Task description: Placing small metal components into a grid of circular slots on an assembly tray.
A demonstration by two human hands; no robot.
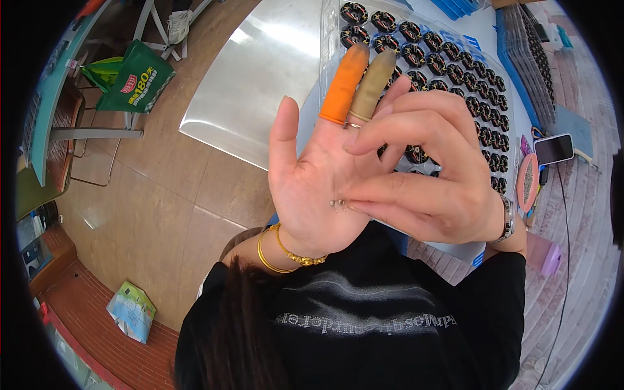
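My left hand (318, 175) is held palm up with its fingers stretched out. An orange finger cot (344, 84) and a tan finger cot (373, 88) cover two of its fingers, both dirty at the tips. Tiny silvery metal pieces (337, 203) lie on the palm. My right hand (429, 162) reaches over from the right, thumb and finger pinched together at these pieces. Its fingertips seem to grip one, too small to make out fully. Beyond both hands, a clear plastic tray (330, 16) holds rows of round black parts (384, 21), partly hidden by my fingers.
A shiny metal sheet (240, 84) is left of the tray. On the right are a phone (554, 149), a pink oval brush-like item (527, 182), a purple container (551, 259) and stacked clear trays (520, 58). A green bag (140, 78) and another bag (132, 311) are at left.
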